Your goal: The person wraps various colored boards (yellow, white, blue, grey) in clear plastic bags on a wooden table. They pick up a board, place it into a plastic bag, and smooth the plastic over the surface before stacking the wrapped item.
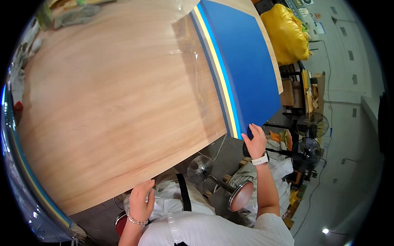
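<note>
A thick stack of coloured sheets (250, 61) lies along the right side of the wooden table. Dark blue is on top, and light blue, pale yellow and grey layers show along its left edge. At the stack's near corner is my right hand (255, 143), with a pale watch on its wrist. Its thumb is by the layered edge and its fingers are at the dark blue sheet, closed about the corner. My left hand (141, 201), wearing a beaded bracelet, is at the near edge of the table (115, 106). Its fingers are stretched out and hold nothing.
Another layered blue and yellow stack (37, 192) stands at the far left. Grey gloves (76, 16) lie at the table's back left. On the right are a yellow sack (285, 35) and standing fans (305, 153). A round stool (241, 196) is below the table edge.
</note>
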Demonstrator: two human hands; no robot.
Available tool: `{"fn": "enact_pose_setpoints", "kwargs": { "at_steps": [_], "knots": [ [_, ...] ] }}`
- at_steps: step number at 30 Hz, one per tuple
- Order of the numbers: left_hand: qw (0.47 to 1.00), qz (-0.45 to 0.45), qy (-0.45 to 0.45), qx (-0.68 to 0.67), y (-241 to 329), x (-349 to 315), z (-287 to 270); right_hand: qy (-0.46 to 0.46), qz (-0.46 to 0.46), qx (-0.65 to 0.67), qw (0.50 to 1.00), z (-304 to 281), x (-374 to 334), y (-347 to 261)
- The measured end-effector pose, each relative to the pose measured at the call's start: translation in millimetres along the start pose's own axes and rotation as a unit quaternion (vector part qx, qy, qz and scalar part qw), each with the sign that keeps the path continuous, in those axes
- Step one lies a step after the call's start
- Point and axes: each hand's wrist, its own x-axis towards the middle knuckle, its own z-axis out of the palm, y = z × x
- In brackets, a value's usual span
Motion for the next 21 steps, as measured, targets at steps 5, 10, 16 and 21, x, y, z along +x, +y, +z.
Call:
{"fn": "enact_pose_setpoints", "kwargs": {
  "at_steps": [5,10,16,21],
  "knots": [
    [0.998,-0.047,-0.014,-0.036,-16.7,-7.6,2.2,-0.013,0.005,-0.016,1.0,1.8,0.1,-0.1],
    [0.995,-0.076,-0.013,-0.057,-24.5,-10.4,-3.4,-0.025,0.008,-0.01,1.0,1.0,1.9,-2.0],
    [0.995,-0.077,-0.009,-0.061,-23.9,-13.7,-10.6,-0.029,0.0,-0.012,0.999,-0.3,1.1,-4.1],
    [0.994,-0.081,-0.004,-0.067,-23.9,-14.3,-14.2,-0.035,0.002,-0.019,0.999,-0.5,1.4,-5.5]
  ]
}}
